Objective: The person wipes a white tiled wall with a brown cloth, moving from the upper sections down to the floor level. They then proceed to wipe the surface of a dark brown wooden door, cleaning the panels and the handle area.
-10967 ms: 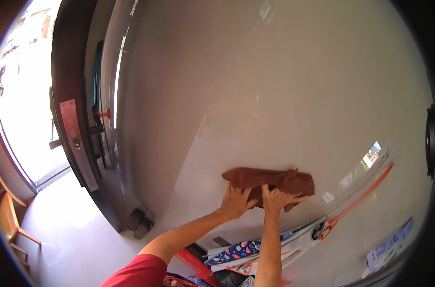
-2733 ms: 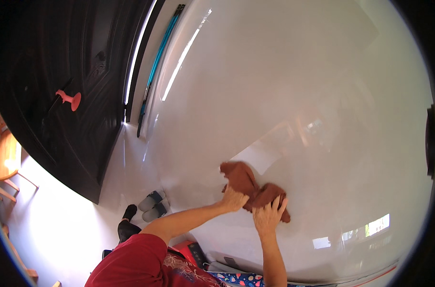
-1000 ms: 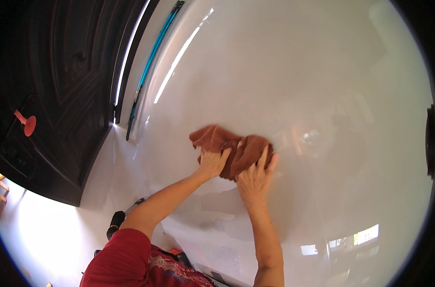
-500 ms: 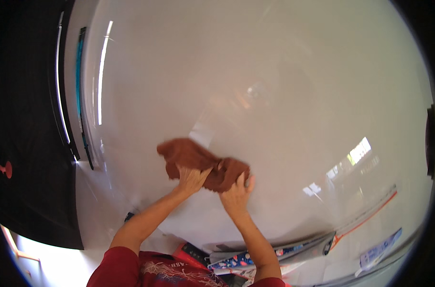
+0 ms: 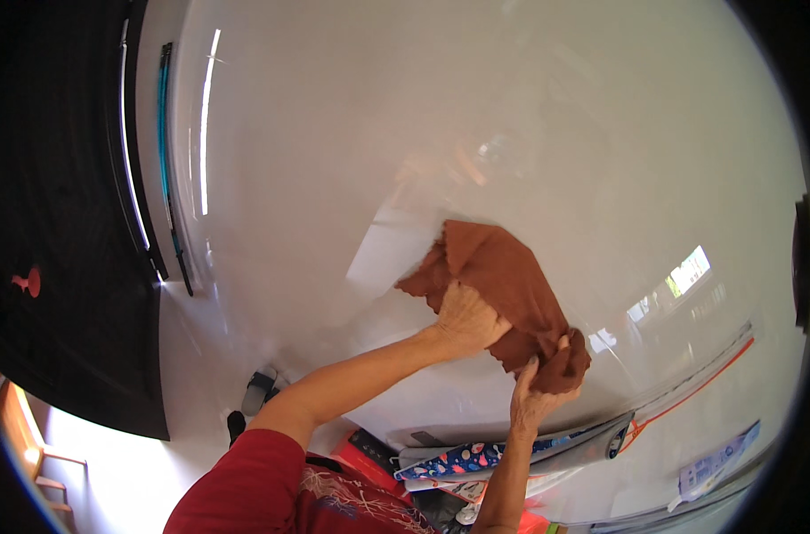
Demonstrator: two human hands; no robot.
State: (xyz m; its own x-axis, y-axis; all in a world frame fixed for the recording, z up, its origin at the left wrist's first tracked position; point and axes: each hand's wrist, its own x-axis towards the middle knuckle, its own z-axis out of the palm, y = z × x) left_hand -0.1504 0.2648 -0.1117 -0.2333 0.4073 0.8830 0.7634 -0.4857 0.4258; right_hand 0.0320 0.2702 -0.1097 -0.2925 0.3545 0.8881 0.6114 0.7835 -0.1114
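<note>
Glossy pale wall [image 5: 334, 133] beside a dark door [image 5: 62, 196]
Bright light [image 5: 111, 472] floods the floor [image 5: 205, 383] at lower left, by a wooden chair [image 5: 20, 427]; a white streak [image 5: 209, 125] and window-like reflection [image 5: 688, 271] shine on the wall.

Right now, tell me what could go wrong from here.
The right forearm crosses in view over the blue patterned cover; whether they touch I can't tell, but a low swing might knock it.
The brown cloth is bunched at the right hand and spreads loosely past the left hand, so that loose part could fold over or slip.
A grey slipper lies on the floor to the person's left; a sideways step might catch it.
</note>
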